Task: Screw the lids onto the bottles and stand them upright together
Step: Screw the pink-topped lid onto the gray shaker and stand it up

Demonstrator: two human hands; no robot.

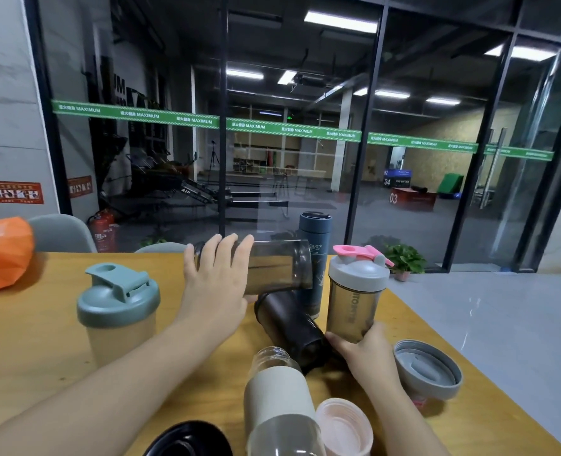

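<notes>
Left hand (pixel 218 281) grips a lidless smoky bottle (pixel 266 266) sideways above the fallen dark bottle (pixel 292 327); right hand (pixel 364 353) clamps the pink-lidded shaker (pixel 356 297) just right. Crowding risks knock-overs.

Left hand (pixel 215 279) curled in a grip, right hand (pixel 367 352) likewise.

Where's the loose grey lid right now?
In the head view, the grey lid lies upside down on the wooden table near its right edge, just right of the right hand.
</notes>
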